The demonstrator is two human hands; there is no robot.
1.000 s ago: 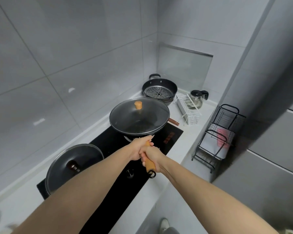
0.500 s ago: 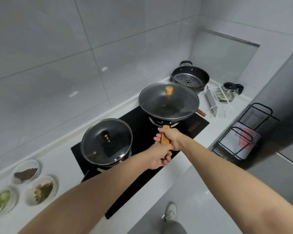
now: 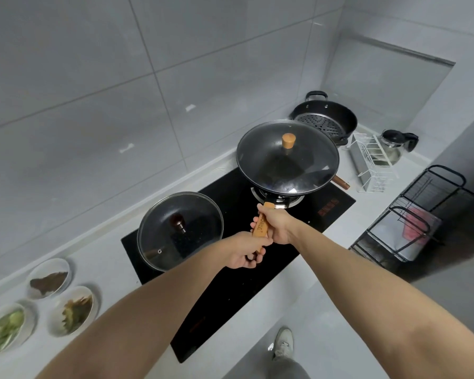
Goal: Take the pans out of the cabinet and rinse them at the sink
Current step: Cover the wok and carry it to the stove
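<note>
Both-handed, the lidded wok [image 3: 287,157] sits on the far-right burner, its wooden handle [image 3: 261,225] running back toward the person; right hand [image 3: 277,225] grips nearer the pan, left hand [image 3: 244,253] clasps the handle's near end

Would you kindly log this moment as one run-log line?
left hand: grips wok handle end | right hand: grips wok handle | wok: lidded, over burner | sink: not in view

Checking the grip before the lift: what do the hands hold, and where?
Both hold the wok by its wooden handle: right hand higher, left hand at the end.
</note>
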